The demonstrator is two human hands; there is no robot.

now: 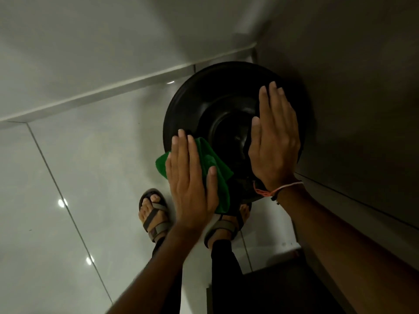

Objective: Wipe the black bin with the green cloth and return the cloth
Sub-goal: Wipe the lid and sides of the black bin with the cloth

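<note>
Top-down over the black bin (204,105), tucked in the corner on the glossy tile floor (68,177). The left hand (192,184) presses flat, fingers straight, pinning the green cloth (210,159) against the bin's near-left rim. The right hand (274,141) lies open and flat on the right side.

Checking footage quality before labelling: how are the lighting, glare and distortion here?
Head view: dim overall; black bin loses detail in shadow; bright glare spots on the glossy floor tiles; wide-angle lens bends the wall lines; green cloth stays vivid; left hand slightly soft.
</note>
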